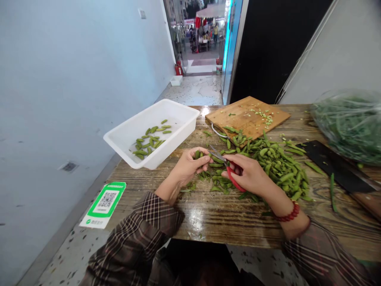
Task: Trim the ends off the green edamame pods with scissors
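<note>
Pods (pixel 197 154) were pinched in the left hand (pixel 190 166); the right hand (pixel 250 172) gripped scissors (pixel 234 179); a pod pile (pixel 282 171) lay beside it.

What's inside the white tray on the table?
The white tray holds a loose scatter of green pods on its floor, some touching. The near wall hides the floor right behind it, so any pods low against that side can't be seen.

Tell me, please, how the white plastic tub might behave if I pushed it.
The white plastic tub should feel fairly stiff, given its firm-looking rim, and light for its size, holding only scattered soybean pods. Broad and low, it would probably slide rather than tip.
</note>
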A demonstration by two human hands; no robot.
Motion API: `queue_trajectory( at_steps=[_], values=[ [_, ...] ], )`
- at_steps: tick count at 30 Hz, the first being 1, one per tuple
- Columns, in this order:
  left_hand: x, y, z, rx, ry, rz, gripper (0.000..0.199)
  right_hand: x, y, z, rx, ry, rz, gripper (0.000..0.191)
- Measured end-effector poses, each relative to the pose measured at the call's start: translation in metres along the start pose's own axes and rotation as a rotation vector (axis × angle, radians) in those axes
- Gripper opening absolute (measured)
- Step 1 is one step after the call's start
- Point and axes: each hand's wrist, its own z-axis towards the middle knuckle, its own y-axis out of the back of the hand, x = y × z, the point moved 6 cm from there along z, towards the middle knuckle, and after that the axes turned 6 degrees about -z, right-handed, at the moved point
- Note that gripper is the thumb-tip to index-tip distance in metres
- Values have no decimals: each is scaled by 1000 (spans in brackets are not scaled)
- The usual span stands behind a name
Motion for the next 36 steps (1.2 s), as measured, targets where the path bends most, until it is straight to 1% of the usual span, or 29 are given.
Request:
queue_trajectory(
  at_steps=[4, 11, 15, 19, 23, 26, 30, 36],
  values=[
    [4, -4, -1, 37, 1, 21, 30, 2, -3, 0, 34, 13, 10, 40],
    [11, -7, -3, 28, 31, 9, 31, 4, -8, -1, 27, 30, 40, 40],
    [9, -7, -3, 3, -18, 26, 28, 5, -8, -2, -1, 47, 39, 38],
    [7, -5, -2, -18, -50, 65, 25, 3, -7, -2, 2, 35, 54, 36],
    [5, -1, -1, -70, -22, -13, 24, -2, -4, 0, -46, -20, 35, 35],
    [2, 1, -1, -102, -21, -118, 26, -4, -5, 0, -39, -30, 25, 38],
    [1, -1, -2, -76, -31, -179, 29, -2, -8, 0, -15, 0, 34, 39],
    [10, -8, -3, -18, 9, -130, 31, 4, -9, 0, 14, 20, 31, 39]
  ],
)
